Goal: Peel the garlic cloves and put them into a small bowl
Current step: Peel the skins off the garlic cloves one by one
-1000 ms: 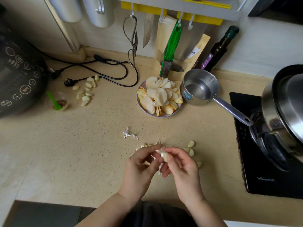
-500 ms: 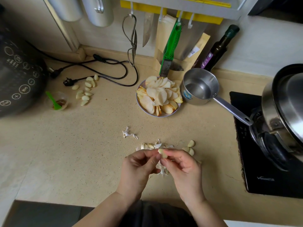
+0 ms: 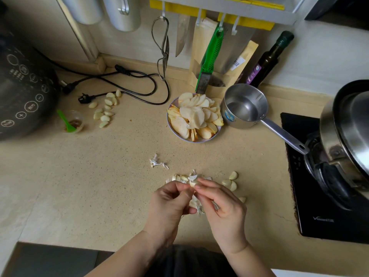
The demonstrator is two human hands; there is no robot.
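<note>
Both hands [image 3: 199, 202] have barely shifted, still pinching the garlic clove [image 3: 193, 184].

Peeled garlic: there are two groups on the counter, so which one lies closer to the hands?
The small cluster of peeled cloves just beside the right hand. The larger scatter of cloves lies far off, near the black power cord.

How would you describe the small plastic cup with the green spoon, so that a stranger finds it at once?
Start at the big black cooker on the counter's far left. Right at its foot stands a small clear plastic cup, left of a group of peeled garlic cloves. It alone holds a bright green spoon and some brown residue.
</note>
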